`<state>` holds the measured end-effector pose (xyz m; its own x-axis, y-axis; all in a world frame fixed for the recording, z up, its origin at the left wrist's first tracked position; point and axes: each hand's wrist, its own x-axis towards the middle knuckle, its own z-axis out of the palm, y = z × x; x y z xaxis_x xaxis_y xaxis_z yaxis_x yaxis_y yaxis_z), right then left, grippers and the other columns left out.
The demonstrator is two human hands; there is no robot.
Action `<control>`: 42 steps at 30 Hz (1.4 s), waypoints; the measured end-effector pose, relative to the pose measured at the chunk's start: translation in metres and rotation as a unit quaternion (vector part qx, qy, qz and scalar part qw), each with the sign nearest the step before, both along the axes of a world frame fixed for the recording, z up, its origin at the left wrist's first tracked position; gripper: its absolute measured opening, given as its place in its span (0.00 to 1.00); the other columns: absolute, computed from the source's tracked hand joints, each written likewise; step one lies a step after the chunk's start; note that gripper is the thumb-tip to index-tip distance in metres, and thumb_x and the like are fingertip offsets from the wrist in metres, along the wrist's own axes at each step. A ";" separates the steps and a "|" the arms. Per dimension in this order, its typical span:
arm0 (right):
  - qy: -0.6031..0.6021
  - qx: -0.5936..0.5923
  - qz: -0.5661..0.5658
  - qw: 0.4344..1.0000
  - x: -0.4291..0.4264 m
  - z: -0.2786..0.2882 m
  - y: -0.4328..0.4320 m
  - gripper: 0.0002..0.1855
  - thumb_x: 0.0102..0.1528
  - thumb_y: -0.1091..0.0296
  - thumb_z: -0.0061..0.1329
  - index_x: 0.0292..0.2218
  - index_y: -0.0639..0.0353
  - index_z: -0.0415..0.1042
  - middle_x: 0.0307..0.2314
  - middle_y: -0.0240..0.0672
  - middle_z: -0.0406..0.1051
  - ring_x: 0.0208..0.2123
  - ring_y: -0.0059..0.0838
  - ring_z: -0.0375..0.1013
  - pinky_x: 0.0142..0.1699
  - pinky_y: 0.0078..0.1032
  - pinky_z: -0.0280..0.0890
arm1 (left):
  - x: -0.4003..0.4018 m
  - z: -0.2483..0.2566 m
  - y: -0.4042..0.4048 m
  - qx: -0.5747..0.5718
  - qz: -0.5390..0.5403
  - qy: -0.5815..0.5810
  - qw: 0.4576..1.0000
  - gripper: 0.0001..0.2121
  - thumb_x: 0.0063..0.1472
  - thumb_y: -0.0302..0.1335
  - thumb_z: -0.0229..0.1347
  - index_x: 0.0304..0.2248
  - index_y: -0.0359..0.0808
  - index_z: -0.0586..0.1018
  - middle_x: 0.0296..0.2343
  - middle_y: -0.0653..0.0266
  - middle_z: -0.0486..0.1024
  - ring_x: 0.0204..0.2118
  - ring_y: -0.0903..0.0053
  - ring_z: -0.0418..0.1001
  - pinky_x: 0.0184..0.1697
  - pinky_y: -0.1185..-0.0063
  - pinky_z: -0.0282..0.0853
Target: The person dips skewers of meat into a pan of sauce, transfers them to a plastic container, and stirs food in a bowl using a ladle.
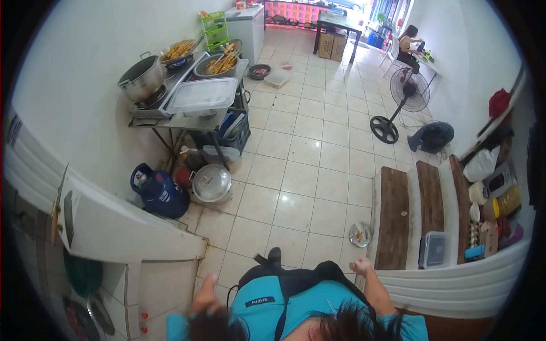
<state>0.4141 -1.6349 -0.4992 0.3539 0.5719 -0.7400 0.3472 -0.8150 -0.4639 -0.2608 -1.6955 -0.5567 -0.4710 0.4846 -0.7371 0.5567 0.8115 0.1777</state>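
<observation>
Low at the left of my body, my left hand (209, 284) hangs over the tiled floor; its fingers are blurred, and I cannot tell whether it holds anything. On the other side, my right hand (361, 265) has its fingers curled, with a small thing at the fingertips too small to name. Just beyond it, a clear plastic bowl or bag (360, 234) with small brownish bits lies on the floor beside the wooden steps. A clear-lidded plastic container (435, 249) rests on the steps to the right.
A blue gas cylinder (164, 194) and a lidded metal pot (212, 183) stand on the left floor. Above them a metal table (175, 122) bears a stove, a large pot and pans of skewered food. A pedestal fan (408, 89) stands ahead right, near a seated person (408, 47).
</observation>
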 end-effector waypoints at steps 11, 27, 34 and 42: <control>0.067 -0.198 -0.061 0.976 0.093 0.003 0.079 0.04 0.43 0.73 0.44 0.19 0.60 0.69 0.13 0.37 0.66 0.15 0.29 0.67 0.17 0.27 0.59 | 0.260 0.121 0.561 0.327 -0.287 -0.138 0.890 0.17 0.50 0.39 0.52 0.38 0.38 0.70 0.36 0.53 0.69 0.39 0.65 0.69 0.42 0.74 0.64; 0.013 0.159 0.209 0.965 0.013 0.078 0.924 0.09 0.49 0.71 0.38 0.30 0.63 0.68 0.21 0.35 0.70 0.21 0.23 0.70 0.25 0.20 0.64 | 0.178 0.016 0.642 0.032 0.060 0.007 0.998 0.18 0.44 0.36 0.55 0.36 0.38 0.74 0.35 0.54 0.72 0.38 0.66 0.70 0.41 0.73 0.65; -0.018 0.015 0.306 0.952 -0.032 0.067 1.066 0.10 0.46 0.76 0.35 0.30 0.62 0.69 0.21 0.34 0.71 0.21 0.23 0.71 0.26 0.20 0.66 | 0.158 -0.002 0.803 -0.057 0.053 -0.087 0.993 0.16 0.53 0.36 0.43 0.39 0.39 0.71 0.39 0.54 0.69 0.44 0.62 0.65 0.46 0.69 0.60; -0.037 -0.145 0.208 0.967 0.006 0.059 1.176 0.09 0.50 0.66 0.40 0.33 0.57 0.68 0.22 0.31 0.70 0.21 0.22 0.70 0.25 0.20 0.65 | 0.096 0.001 0.990 0.048 0.215 -0.092 0.971 0.15 0.50 0.34 0.47 0.38 0.40 0.72 0.36 0.56 0.71 0.39 0.63 0.69 0.41 0.71 0.64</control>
<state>0.4198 -0.4590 -0.4398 0.1962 0.4479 -0.8723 0.6962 -0.6901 -0.1978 -0.1647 -0.7051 -0.5555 -0.5101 0.3435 -0.7885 0.1223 0.9364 0.3288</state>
